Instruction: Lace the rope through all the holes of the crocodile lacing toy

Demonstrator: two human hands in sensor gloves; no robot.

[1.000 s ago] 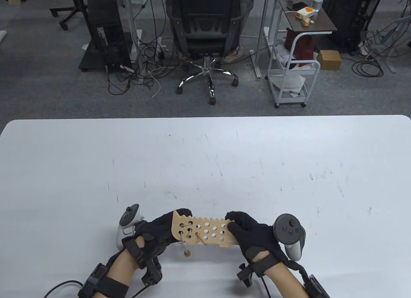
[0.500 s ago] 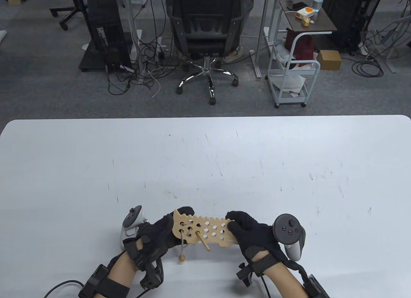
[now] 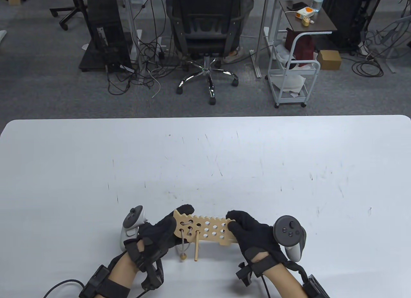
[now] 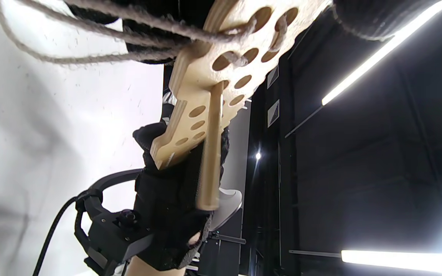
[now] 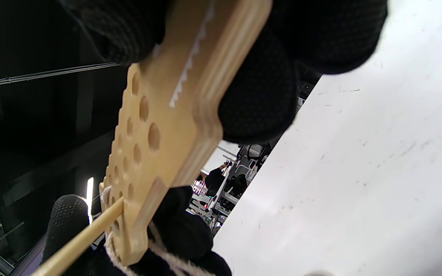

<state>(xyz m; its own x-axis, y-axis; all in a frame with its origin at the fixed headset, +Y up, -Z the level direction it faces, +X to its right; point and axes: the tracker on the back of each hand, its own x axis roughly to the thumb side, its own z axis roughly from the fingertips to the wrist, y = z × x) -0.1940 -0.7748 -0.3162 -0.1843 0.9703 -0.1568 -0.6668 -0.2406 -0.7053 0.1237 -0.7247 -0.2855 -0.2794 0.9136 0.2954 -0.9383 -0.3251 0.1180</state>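
Near edge of the table (image 3: 64,156): my left hand (image 3: 160,232) grips one end of the crocodile (image 3: 205,231), fingers curled over its far rim; my right hand (image 3: 249,230) grips the other end, thumb on top. I hold the board lifted off the table, just inside the near edge, so both faces stay reachable. Its long axis runs left to right, parallel to that edge, the notched rim facing the far edge; which end is the snout I cannot tell. The rope (image 3: 183,243) laces the few holes beside my left hand, and its beaded end hangs below. The needle (image 3: 196,248), a wooden stick, pokes out of a near-row hole toward me. I judge most holes remain unthreaded. Beyond the far edge stands a chair (image 3: 205,28).
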